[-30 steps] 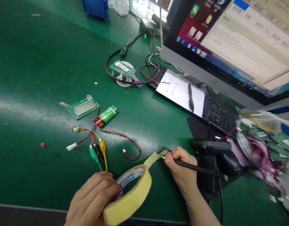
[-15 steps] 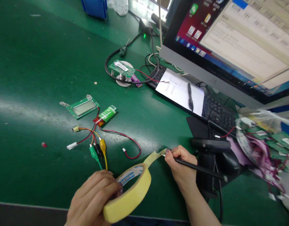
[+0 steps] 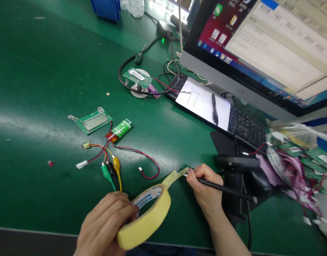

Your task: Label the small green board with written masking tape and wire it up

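Observation:
My left hand (image 3: 107, 222) is closed round one side of a roll of yellow masking tape (image 3: 149, 224), with fingertips inside its ring. A loose strip of tape (image 3: 171, 179) stretches from the roll towards my right hand (image 3: 206, 186). Those fingers pinch a slim black tool (image 3: 230, 191) with a pale pointed tip, which meets the strip's free end. I cannot tell whether it is a pen or tweezers. Just beyond my left hand lie green, black and yellow alligator clips (image 3: 116, 165), wired to a green-wrapped battery (image 3: 121, 130). A circuit board with a display (image 3: 94, 122) lies beside the battery.
At the right stand a monitor (image 3: 246, 78), a keyboard (image 3: 247, 124) with paper (image 3: 198, 101) and a pen (image 3: 214, 110), and a black scanner-like device (image 3: 238, 163). Circuit boards (image 3: 318, 163) pile up far right. A solder spool (image 3: 139, 90) stands beneath another board (image 3: 138, 76).
Hardly anything differs. Both hands, the tape roll and the black tool keep almost the same place; the whole view has shifted very slightly.

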Available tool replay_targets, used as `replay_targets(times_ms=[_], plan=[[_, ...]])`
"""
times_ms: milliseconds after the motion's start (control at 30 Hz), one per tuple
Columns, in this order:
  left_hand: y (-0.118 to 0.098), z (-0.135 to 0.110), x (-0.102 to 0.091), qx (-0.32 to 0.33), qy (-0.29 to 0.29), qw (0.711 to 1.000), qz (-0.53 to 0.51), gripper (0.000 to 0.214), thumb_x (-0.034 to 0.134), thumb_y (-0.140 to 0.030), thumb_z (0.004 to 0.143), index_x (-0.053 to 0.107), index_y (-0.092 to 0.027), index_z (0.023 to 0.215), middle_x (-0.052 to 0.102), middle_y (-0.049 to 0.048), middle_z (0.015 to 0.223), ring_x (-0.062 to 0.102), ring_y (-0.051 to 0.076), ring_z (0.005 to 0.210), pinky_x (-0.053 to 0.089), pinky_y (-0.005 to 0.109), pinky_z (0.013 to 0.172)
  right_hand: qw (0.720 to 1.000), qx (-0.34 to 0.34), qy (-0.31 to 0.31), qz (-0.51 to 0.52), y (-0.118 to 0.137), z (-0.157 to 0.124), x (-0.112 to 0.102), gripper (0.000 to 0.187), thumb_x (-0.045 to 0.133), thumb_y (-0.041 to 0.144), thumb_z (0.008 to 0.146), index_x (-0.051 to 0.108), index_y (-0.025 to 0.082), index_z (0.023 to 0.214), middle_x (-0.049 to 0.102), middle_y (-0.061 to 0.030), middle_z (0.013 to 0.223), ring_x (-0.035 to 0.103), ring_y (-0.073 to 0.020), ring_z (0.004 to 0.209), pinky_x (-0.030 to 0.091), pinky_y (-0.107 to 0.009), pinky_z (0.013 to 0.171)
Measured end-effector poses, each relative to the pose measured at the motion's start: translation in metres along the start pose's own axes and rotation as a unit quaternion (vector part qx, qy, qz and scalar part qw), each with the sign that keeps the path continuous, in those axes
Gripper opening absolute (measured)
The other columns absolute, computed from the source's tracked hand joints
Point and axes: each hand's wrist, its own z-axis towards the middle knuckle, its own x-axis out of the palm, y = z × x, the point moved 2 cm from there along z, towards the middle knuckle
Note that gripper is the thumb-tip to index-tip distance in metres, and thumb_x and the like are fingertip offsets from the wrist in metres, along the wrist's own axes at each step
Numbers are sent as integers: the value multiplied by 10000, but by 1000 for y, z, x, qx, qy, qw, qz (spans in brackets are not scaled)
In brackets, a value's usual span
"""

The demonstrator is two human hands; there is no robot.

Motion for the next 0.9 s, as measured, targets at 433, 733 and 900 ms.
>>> replay_targets(times_ms=[433, 733, 900], plan=[[1, 0, 0, 1, 5, 1000, -6, 112, 462, -32, 808, 552, -92, 838, 563, 55, 736, 533, 118, 790, 446, 225, 761, 995, 73, -16, 63, 1, 0, -2, 364, 584, 269, 742, 335, 181, 492, 398, 59, 447, 368, -58, 415, 317, -199, 442], [0, 2, 0, 1, 5, 1000, -18, 120, 467, -13, 790, 552, -81, 841, 561, 55, 733, 530, 120, 791, 438, 227, 751, 995, 85, -20, 44, -4, -1, -2, 334, 621, 277, 720, 383, 176, 509, 439, 51, 485, 394, -67, 442, 329, -204, 454], [0, 1, 1, 4, -3, 1000, -24, 126, 481, 11, 774, 558, -68, 835, 556, 62, 739, 527, 121, 795, 434, 236, 761, 997, 56, -9, 42, -9, -2, -1, 341, 616, 251, 727, 363, 175, 512, 434, 54, 494, 409, -70, 458, 349, -216, 491]])
